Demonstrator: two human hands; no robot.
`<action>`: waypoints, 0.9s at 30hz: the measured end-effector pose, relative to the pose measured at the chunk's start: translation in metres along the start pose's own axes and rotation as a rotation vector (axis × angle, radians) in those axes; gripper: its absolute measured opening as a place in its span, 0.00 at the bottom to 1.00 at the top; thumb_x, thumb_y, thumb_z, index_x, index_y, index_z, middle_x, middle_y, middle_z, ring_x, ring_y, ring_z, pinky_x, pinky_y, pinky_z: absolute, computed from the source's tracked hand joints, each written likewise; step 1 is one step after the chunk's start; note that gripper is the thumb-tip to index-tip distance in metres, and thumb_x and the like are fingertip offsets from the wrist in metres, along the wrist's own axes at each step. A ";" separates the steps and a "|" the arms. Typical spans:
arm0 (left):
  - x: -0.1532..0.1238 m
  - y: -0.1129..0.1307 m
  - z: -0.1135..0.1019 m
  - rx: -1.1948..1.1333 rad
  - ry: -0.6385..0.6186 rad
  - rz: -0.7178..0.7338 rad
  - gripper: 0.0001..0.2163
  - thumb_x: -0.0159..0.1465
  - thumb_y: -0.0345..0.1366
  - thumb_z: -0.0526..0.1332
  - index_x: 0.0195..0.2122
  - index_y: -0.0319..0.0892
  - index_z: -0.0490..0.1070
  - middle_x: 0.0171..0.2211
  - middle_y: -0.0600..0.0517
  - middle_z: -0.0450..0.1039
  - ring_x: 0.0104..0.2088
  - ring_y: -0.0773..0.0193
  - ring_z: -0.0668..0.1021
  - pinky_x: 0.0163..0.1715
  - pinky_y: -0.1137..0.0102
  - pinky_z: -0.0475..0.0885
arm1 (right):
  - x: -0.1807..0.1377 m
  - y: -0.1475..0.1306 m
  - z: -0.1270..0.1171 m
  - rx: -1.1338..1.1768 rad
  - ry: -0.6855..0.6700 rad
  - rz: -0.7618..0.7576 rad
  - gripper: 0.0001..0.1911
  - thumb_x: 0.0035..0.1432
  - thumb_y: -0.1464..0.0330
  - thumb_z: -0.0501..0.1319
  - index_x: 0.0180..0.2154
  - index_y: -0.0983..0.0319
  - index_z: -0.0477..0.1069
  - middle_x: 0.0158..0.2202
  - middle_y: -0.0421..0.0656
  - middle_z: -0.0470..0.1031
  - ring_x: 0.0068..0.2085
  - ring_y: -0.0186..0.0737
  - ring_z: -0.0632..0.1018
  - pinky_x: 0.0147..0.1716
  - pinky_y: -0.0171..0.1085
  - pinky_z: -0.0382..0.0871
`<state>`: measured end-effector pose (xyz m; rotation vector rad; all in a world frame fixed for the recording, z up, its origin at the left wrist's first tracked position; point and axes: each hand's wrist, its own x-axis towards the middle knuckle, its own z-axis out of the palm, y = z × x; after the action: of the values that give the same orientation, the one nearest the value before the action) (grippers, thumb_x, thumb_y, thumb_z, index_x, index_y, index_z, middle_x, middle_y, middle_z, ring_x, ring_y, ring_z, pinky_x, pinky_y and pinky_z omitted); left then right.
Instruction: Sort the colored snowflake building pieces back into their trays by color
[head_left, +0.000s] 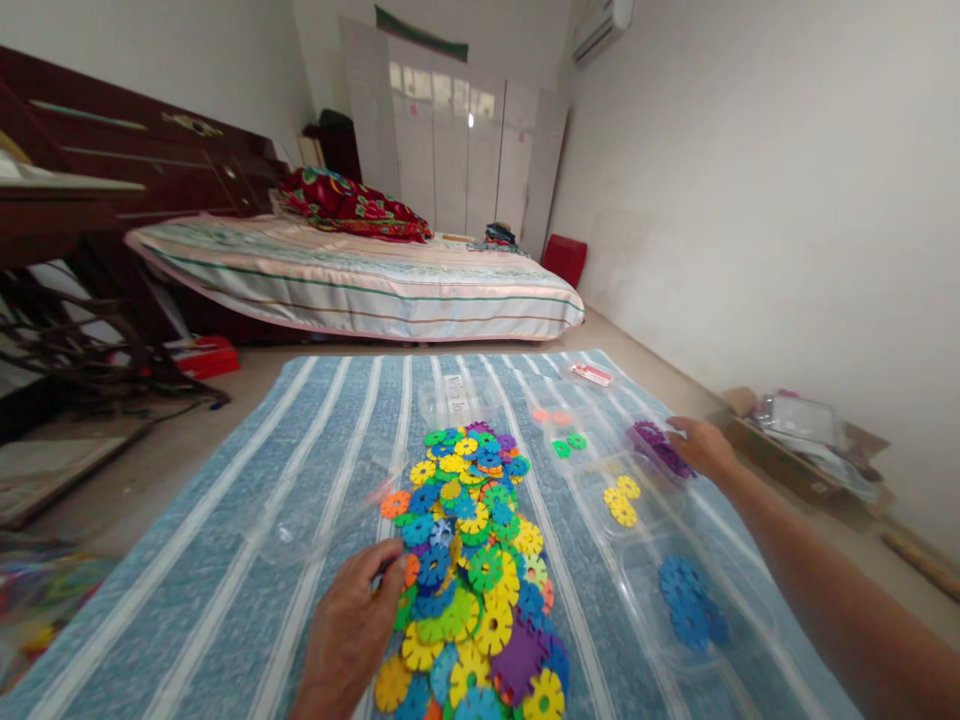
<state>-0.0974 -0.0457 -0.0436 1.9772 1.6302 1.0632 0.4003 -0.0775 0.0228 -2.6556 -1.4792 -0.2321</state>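
A long heap of flower-shaped plastic discs (484, 520) in several colours lies on the striped cloth. At its left edge is my left hand (356, 625), fingers curled and closed beside an orange disc (412, 570); a small dark piece seems to show between finger and thumb. My right hand (705, 448) reaches to the rim of a clear container of purple pieces (660, 448), fingers extended and apart, with no piece visible in them. Other clear containers hold yellow discs (622, 501), blue discs (691, 603), green discs (569, 445) and orange pieces (551, 416).
Clear plastic lids or trays (292, 520) lie left of the heap, and a labelled clear container (456, 400) stands behind it. A red-and-white packet (591, 374) is at the far edge. Beyond are a bed (375, 290) and, at right, a cardboard box (802, 460).
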 end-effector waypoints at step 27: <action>-0.008 0.014 -0.001 0.015 -0.038 0.063 0.12 0.59 0.41 0.52 0.33 0.44 0.73 0.35 0.51 0.77 0.40 0.60 0.77 0.44 0.67 0.70 | -0.223 -0.178 -0.035 0.363 -0.163 -0.799 0.19 0.48 0.56 0.66 0.38 0.62 0.73 0.45 0.49 0.73 0.54 0.53 0.67 0.53 0.51 0.60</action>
<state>-0.0889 -0.0575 -0.0355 2.0582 1.5710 1.0325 0.1307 -0.1757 0.0186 -1.7331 -2.2995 0.1950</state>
